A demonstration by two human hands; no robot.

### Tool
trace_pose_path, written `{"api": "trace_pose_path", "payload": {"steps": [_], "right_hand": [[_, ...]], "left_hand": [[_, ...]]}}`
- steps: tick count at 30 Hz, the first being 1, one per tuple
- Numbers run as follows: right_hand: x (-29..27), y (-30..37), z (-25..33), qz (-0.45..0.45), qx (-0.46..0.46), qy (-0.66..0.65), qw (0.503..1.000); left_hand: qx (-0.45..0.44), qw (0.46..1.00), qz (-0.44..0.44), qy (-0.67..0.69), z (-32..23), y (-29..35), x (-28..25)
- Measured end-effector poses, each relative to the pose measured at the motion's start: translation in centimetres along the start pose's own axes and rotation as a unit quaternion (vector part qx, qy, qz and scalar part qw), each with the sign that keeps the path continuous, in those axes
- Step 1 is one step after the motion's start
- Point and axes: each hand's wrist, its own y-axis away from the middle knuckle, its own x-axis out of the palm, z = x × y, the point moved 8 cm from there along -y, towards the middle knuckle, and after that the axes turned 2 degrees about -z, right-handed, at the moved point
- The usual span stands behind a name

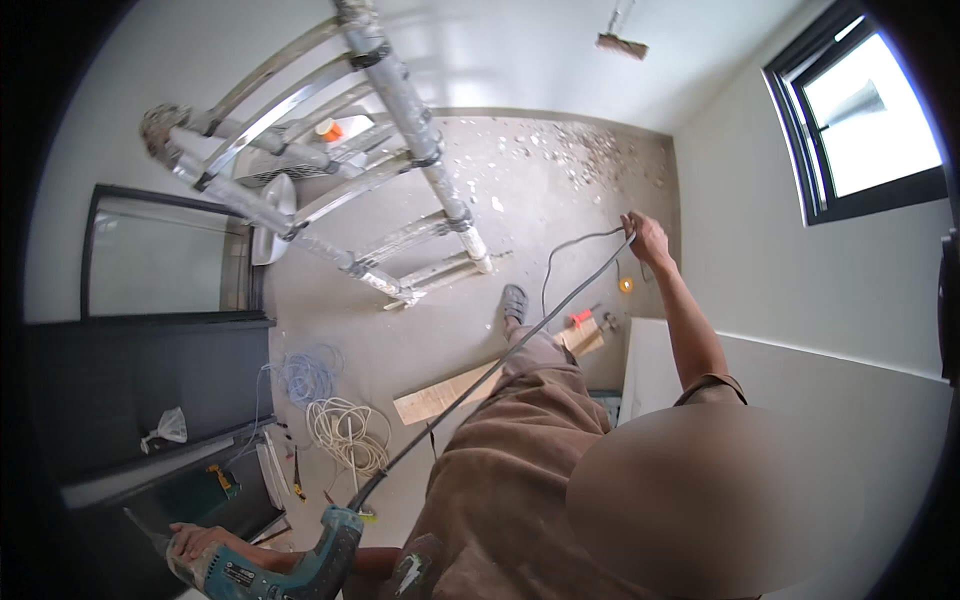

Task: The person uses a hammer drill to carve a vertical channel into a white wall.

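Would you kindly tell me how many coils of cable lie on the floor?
2: the bluish coil and, nearer the drill, the cream coil, both at the picture's lower left; others may be hidden.

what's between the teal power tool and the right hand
In the head view, a grey cable stretches from the power tool to the right hand.

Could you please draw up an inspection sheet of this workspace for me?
Surface: grey floor, with pale debris scattered towards the far wall.
Job's things: teal drill, scuffed, with its grey cord.
Clutter: ladder standing at left; plank lying near the legs.
Grips: left grip holds the drill; right grip holds the cord.
Cables: cord runs from drill to right grip, its plug not made out; blue coil and white coil on the floor.
Surroundings: dark-framed window at right.
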Motion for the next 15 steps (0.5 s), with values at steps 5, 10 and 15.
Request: {"api": "trace_pose_path", "payload": {"steps": [5,10,15], "right_hand": [[0.9,4.5,-9.9,0.067,0.137,-0.130,0.980],[-4.9,9.2,-7.9,-0.035,0.229,-0.100,0.968],[-6.4,24.3,-9.1,-0.132,0.412,-0.044,0.900]], "left_hand": [[-0.089,0.995,0.053,0.010,4.9,-10.1,1.0],[-0.186,0.975,0.120,0.033,8.9,-18.3,1.0],[-0.269,0.933,0.227,0.079,11.3,-25.9,2.3]]}}
